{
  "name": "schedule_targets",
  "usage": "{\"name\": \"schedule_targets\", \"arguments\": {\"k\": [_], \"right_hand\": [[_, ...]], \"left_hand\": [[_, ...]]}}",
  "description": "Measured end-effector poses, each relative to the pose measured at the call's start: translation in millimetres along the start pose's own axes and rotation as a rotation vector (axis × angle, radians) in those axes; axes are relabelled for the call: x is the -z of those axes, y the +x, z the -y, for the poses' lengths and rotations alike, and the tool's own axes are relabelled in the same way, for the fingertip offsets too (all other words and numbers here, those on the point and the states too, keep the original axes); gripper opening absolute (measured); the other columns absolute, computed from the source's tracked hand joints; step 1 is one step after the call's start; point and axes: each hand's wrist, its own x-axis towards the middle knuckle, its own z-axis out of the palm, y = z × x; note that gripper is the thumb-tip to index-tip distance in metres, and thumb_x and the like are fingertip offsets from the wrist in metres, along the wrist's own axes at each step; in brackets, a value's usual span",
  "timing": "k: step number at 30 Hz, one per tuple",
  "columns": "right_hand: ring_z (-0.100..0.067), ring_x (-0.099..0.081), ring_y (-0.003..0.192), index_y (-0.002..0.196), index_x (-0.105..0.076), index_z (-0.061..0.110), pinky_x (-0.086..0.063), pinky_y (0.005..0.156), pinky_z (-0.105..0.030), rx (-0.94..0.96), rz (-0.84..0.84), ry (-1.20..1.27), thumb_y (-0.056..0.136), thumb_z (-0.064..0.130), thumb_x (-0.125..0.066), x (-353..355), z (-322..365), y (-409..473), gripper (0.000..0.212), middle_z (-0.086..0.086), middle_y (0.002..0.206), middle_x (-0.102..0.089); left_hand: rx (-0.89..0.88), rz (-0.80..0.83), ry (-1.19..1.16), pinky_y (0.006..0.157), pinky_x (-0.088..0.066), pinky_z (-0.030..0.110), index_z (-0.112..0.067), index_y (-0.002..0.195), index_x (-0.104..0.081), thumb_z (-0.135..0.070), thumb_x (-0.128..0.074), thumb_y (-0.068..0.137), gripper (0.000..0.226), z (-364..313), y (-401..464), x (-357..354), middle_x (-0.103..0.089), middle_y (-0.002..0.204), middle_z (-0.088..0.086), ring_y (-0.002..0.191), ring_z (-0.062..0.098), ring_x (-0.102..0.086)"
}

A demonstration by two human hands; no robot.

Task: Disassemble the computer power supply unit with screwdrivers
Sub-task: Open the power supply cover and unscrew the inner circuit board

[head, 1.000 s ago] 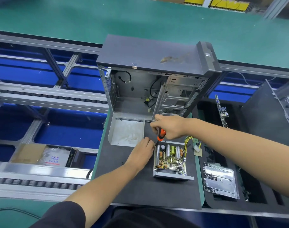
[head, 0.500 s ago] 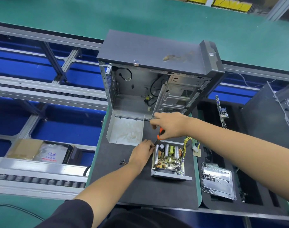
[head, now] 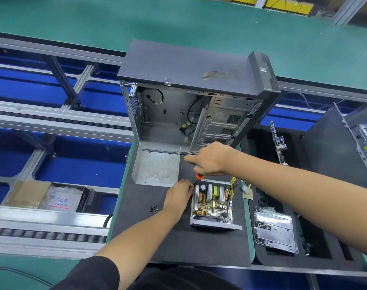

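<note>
1. My left hand (head: 179, 196) is bare, no glove, ring or watch on it.
2. My right hand (head: 209, 159) is bare too, with nothing worn at the wrist.
3. Both my forearms are uncovered up to the elbow.
4. A short dark sleeve (head: 94, 273), black or charcoal, plain and unmarked, covers my left upper arm.

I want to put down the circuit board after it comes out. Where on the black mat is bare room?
Free: the near strip of the mat, between the power supply and the mat's front edge. Also some room left of the loose screws. Crowded: around the left hand, the right hand with the screwdriver, and the metal cover.
</note>
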Motion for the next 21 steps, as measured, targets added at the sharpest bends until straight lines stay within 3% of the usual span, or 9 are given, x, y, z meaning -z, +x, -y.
{"name": "schedule_targets", "arguments": {"k": [2,4,7,9,11,12,15,18,21], "right_hand": [[-0.030,-0.053,0.070,0.120,-0.038,0.032,-0.039,0.053,-0.034,0.014,0.008,0.120,0.091,0.029,-0.045,0.4,0.1,-1.2,0.030,-0.005,0.099,-0.056],[-0.029,-0.056,0.076,0.126,-0.041,0.034,-0.035,0.050,-0.032,0.042,0.025,0.264,0.084,0.023,-0.058,0.5,1.1,-3.3,0.047,-0.002,0.111,-0.045],[-0.028,-0.056,0.080,0.137,-0.037,0.032,-0.035,0.053,-0.033,0.022,-0.001,0.158,0.091,0.043,-0.057,0.7,1.4,-2.6,0.051,-0.001,0.119,-0.044],[-0.029,-0.055,0.073,0.137,-0.037,0.028,-0.030,0.050,-0.032,0.007,-0.039,0.013,0.098,0.048,-0.041,-1.1,1.1,-1.3,0.044,-0.005,0.106,-0.059],[-0.024,-0.045,0.058,0.135,-0.037,0.025,-0.028,0.048,-0.032,-0.023,-0.046,0.002,0.101,0.041,-0.033,-3.8,1.8,-2.3,0.038,-0.004,0.075,-0.053],[-0.023,-0.044,0.057,0.133,-0.038,0.025,-0.034,0.049,-0.033,-0.036,-0.037,0.040,0.100,0.038,-0.034,-5.1,1.1,-2.5,0.036,-0.002,0.070,-0.048],[-0.027,-0.057,0.078,0.127,-0.041,0.034,-0.047,0.061,-0.038,-0.029,-0.001,0.263,0.091,0.030,-0.049,-6.9,-3.9,-5.8,0.036,0.001,0.097,-0.056],[-0.025,-0.056,0.082,0.122,-0.047,0.037,-0.037,0.054,-0.033,0.020,0.048,0.453,0.077,0.012,-0.057,-8.2,-8.1,-8.5,0.052,0.002,0.107,-0.042],[-0.020,-0.053,0.075,0.123,-0.045,0.035,-0.044,0.055,-0.036,0.007,0.017,0.337,0.085,0.033,-0.063,-9.0,-7.9,-7.5,0.042,0.003,0.109,-0.036]], "left_hand": [[-0.001,-0.004,0.008,0.078,-0.052,0.036,-0.019,0.105,-0.066,-0.026,-0.055,0.104,0.013,0.0,0.6,0.2,-0.064,0.108,-0.003,0.096,0.020,-0.064],[-0.002,-0.010,0.019,0.077,-0.052,0.035,-0.018,0.104,-0.066,-0.027,-0.055,0.104,0.014,-0.1,0.8,0.5,-0.065,0.107,-0.002,0.096,0.020,-0.065],[-0.003,-0.011,0.030,0.077,-0.053,0.036,-0.018,0.103,-0.066,-0.028,-0.055,0.104,0.015,-0.4,0.9,0.0,-0.065,0.107,-0.002,0.095,0.020,-0.065],[0.001,-0.013,0.031,0.078,-0.053,0.036,-0.018,0.104,-0.066,-0.028,-0.055,0.104,0.014,-1.0,1.5,0.3,-0.065,0.108,-0.002,0.096,0.020,-0.066],[0.007,-0.006,0.035,0.079,-0.054,0.037,-0.019,0.105,-0.065,-0.028,-0.055,0.104,0.014,-1.5,2.3,0.2,-0.065,0.109,-0.001,0.097,0.020,-0.066],[0.011,-0.002,0.036,0.080,-0.054,0.038,-0.019,0.105,-0.065,-0.029,-0.055,0.104,0.014,-1.5,2.7,0.2,-0.065,0.109,-0.001,0.097,0.020,-0.066],[0.013,-0.005,0.034,0.079,-0.053,0.037,-0.019,0.105,-0.065,-0.028,-0.055,0.104,0.013,-1.1,2.7,-0.4,-0.066,0.109,-0.001,0.097,0.021,-0.066],[0.014,-0.010,0.038,0.076,-0.052,0.036,-0.018,0.104,-0.064,-0.028,-0.056,0.104,0.013,-0.4,2.6,-1.0,-0.066,0.107,0.000,0.096,0.021,-0.066],[0.015,-0.005,0.042,0.075,-0.051,0.035,-0.017,0.104,-0.064,-0.028,-0.056,0.104,0.013,-0.7,3.5,-0.9,-0.066,0.108,0.001,0.096,0.022,-0.067]]}}
